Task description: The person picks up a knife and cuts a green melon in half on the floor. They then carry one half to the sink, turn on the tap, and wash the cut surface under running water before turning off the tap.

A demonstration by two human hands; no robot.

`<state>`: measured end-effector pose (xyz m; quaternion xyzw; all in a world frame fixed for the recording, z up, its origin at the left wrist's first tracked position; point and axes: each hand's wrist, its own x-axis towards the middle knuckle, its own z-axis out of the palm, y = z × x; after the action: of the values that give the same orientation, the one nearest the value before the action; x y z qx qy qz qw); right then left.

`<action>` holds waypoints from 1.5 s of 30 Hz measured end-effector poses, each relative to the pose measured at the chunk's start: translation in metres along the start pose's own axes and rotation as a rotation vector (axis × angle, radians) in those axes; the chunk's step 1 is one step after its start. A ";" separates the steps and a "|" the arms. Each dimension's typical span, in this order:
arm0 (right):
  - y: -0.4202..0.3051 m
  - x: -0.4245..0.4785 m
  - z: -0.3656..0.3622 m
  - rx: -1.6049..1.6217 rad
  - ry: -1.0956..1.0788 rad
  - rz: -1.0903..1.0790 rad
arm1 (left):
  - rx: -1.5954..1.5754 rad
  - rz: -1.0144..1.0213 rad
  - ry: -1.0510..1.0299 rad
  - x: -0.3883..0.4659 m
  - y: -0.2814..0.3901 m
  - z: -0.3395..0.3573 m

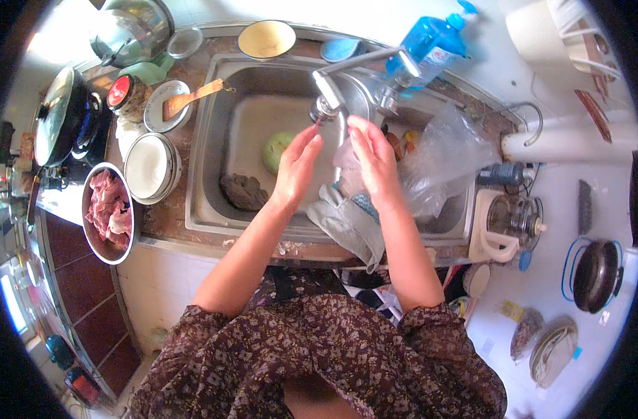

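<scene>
My left hand [298, 160] is just below the chrome tap head [326, 105], thumb and fingers slightly apart, with nothing visible in it. To its right, my right hand [372, 154] is half curled and shows nothing in its grasp. Both hang over the steel double sink [230, 222]. A pale green round vegetable [277, 152] lies in the left basin, with a dark brown lumpy object [244, 191] near its front corner. Beside my right wrist, a grey cloth [345, 220] drapes over the divider and front edge. A pinkish item [349, 166] behind my right hand is partly hidden.
A clear plastic bag [444, 157] covers much of the right basin. At left are a bowl of raw meat [109, 209], stacked bowls [148, 167] and a wooden spatula [190, 99] on a plate. A blue bottle [429, 44] and a yellow bowl [266, 39] stand behind.
</scene>
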<state>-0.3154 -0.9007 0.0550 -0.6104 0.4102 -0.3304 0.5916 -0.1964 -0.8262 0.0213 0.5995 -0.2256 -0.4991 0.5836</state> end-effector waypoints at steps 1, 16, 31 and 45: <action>-0.009 -0.006 0.007 -0.071 0.048 -0.132 | 0.030 0.101 -0.031 -0.001 0.007 0.002; 0.082 -0.180 -0.035 -1.182 0.353 0.226 | 1.019 0.231 -0.289 -0.031 -0.074 -0.086; -0.008 -0.150 0.078 0.615 -0.012 0.294 | -0.786 -0.638 -0.543 -0.116 0.016 -0.059; 0.055 -0.131 0.125 0.636 -0.284 0.478 | -0.030 -0.390 0.237 -0.105 -0.044 -0.063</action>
<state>-0.2684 -0.7255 0.0011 -0.3246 0.3321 -0.2068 0.8611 -0.1979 -0.6977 0.0049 0.6774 -0.0280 -0.5318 0.5075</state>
